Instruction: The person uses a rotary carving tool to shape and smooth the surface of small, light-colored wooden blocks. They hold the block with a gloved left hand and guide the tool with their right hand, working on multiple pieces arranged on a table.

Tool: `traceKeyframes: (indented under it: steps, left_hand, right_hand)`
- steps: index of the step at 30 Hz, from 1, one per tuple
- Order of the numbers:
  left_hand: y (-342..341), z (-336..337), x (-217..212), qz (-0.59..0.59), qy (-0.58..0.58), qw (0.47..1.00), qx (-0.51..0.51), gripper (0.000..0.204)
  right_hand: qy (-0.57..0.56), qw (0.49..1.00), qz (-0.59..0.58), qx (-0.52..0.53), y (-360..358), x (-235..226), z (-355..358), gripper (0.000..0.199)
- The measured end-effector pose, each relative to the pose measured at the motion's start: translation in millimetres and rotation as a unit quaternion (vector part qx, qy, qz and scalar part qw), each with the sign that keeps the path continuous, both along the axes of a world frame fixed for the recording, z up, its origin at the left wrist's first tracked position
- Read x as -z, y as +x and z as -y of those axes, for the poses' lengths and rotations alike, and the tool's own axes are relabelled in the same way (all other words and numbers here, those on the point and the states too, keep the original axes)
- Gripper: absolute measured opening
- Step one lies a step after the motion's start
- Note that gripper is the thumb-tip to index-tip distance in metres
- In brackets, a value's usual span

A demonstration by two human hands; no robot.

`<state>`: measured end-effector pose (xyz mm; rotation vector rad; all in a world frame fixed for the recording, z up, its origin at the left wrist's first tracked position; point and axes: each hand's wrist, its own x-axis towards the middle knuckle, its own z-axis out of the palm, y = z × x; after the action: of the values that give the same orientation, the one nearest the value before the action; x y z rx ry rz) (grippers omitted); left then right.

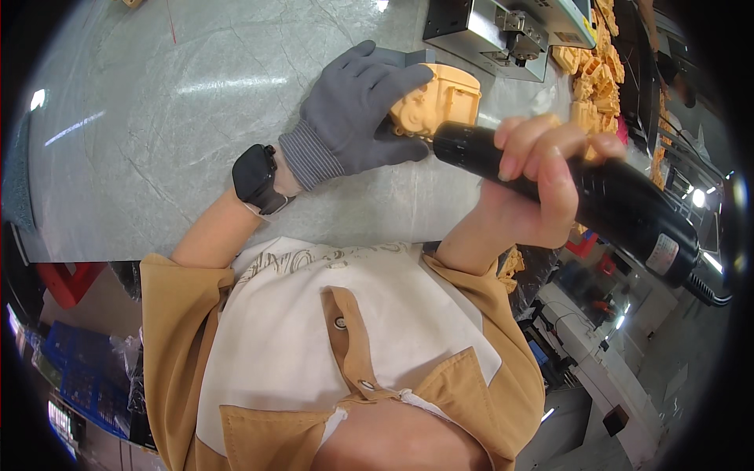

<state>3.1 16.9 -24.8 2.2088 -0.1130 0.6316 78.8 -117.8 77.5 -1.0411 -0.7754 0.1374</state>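
- Here, my left hand [357, 110], in a grey knit glove, covers much of the tan moulded plastic part [440, 102]; only the part's right half and a round, gear-like boss on its near face show
- The tip of the black power tool [581, 196] meets the part at its lower edge; I cannot make out the bit itself, since the glove's thumb and the tool's nose hide the contact point
- A grey flat piece [408, 56] sticks out behind the gloved fingers; I cannot tell whether it belongs to the part
- The tool's rear end and its cable [707, 294] run out toward the dark rim at right, where the view is bent and dim
- Left hand: fingers curled over the top of the part, thumb pressed along its near side, clamping it against the grey table [157, 118]
- Right hand [542, 180]: bare, fingers wrapped fully round the tool's barrel, clenched; fingertips visible on top
- A black smartwatch [255, 177] sits on my left wrist
- A heap of similar tan parts [597, 74] lies at the table's far right, beside a grey metal machine [495, 31], well apart from the held part
- The part rests on the table just in front of that machine
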Motion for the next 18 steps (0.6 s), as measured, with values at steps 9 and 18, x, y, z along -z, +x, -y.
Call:
traceKeyframes:
  steps: [9, 18]
  left_hand:
    - [-0.6, 0.5, 0.3, -0.024, 0.002, 1.0, -0.004, 0.071]
    - [0.7, 1.2, 1.7, -0.005, -0.002, 1.0, -0.007, 0.07]
  right_hand:
    - [-0.003, 1.0, 0.006, -0.012, 0.6, -2.3, -4.9, 0.046]
    - [-0.041, 0.999, -0.02, 0.016, -14.6, -12.2, -9.2, 0.046]
